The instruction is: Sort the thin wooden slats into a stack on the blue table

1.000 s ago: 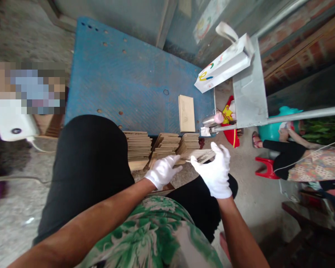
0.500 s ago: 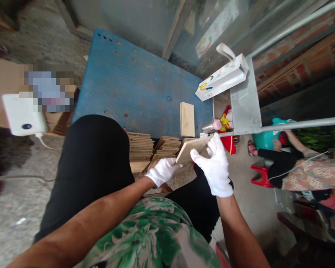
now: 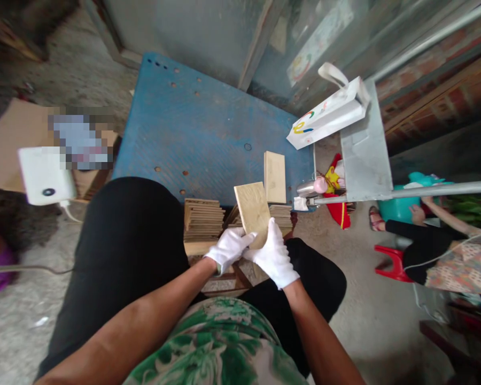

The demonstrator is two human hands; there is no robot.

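Both my hands wear white gloves and hold one thin, pale wooden board by its near end, its broad face turned up. My left hand is closed on the near left corner. My right hand grips the right edge, its fingers partly hidden. Just past the board, a small pile of similar boards lies on the blue table. Stacked boards stand between my knees at the table's near edge, with more stacks partly behind the held board.
A white paper bag rests at the table's right end, near a metal flask. On the left, a white device with a cable sits on a cardboard box. Further right, another person sits on a red stool beside a teal bucket.
The board has swung from pointing right to pointing away from me, its broad face now showing. My right hand has come left and down, close against my left hand.
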